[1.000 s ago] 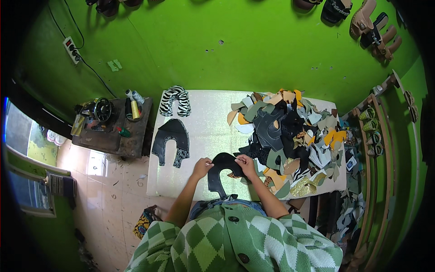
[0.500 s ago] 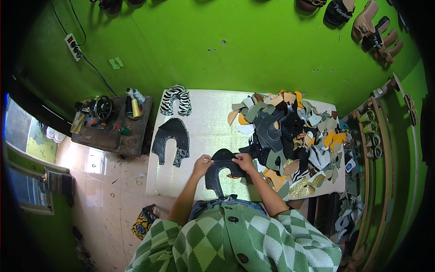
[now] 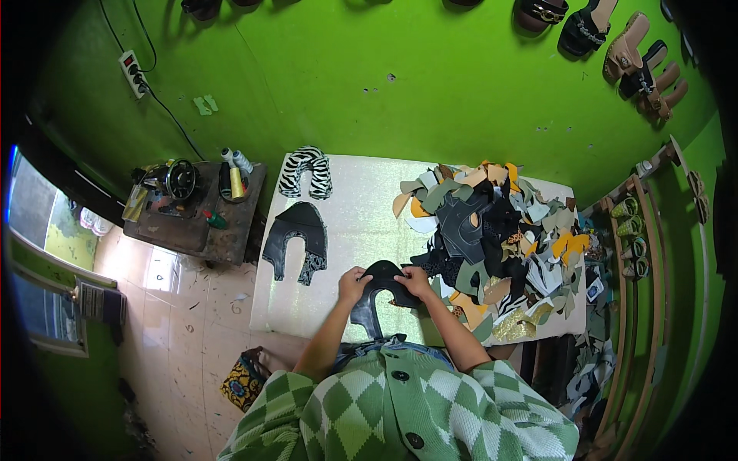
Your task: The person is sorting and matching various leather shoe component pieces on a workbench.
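Observation:
A black horseshoe-shaped shoe-upper piece is stretched between my two hands over the near edge of the white table, its curved end pointing away from me. My left hand pinches its left side near the curve. On the opposite side, my right hand grips it the same way, fingers closed. A bit of leopard-print material shows by its right leg. To the left lies a stack of similar black pieces, with a zebra-print stack of the same shape behind it.
A heap of mixed material scraps covers the table's right side. At left, a sewing machine and thread spools stand on a dark worktable. Sandals line the green wall; a wooden rack stands at right.
My view has shifted slightly. Both hands still hold the black piece, and its curved end now looks shorter and bent between my fingers.

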Motion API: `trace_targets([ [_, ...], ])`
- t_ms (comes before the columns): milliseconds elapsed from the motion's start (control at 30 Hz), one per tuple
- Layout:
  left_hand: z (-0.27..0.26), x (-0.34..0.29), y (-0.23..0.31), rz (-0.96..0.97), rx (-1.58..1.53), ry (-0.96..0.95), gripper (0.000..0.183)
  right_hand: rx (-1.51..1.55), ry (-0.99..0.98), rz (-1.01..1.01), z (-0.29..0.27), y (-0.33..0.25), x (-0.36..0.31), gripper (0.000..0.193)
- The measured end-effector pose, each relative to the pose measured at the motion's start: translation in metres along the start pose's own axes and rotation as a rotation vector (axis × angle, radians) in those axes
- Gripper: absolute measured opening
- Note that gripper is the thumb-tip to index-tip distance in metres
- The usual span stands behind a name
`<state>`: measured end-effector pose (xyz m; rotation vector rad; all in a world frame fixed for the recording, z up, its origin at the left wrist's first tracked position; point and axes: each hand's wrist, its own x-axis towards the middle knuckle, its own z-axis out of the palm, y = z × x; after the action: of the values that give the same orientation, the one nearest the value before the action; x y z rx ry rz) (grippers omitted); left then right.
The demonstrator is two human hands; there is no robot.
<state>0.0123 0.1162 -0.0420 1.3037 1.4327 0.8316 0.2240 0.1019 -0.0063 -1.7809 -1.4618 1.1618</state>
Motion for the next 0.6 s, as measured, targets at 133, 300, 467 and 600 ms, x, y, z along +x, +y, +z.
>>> trace_targets([
  [133, 0.000, -0.005, 0.015, 0.034, 0.131, 0.048, 0.027, -0.154, 0.126, -0.106, 0.008, 0.003, -0.001, 0.023],
  [300, -0.013, 0.000, 0.033, 0.029, 0.273, 0.049, 0.030, -0.035, -0.025, 0.080, 0.006, -0.004, 0.006, 0.028],
  [467, -0.029, 0.032, 0.067, 0.025, 0.310, 0.121, 0.032, -0.136, 0.029, -0.008, 0.002, -0.038, 0.036, 0.032],
  [600, -0.041, 0.065, 0.073, 0.095, 0.260, 0.183, 0.033, -0.035, 0.062, -0.062, 0.008, -0.050, 0.072, 0.026],
])
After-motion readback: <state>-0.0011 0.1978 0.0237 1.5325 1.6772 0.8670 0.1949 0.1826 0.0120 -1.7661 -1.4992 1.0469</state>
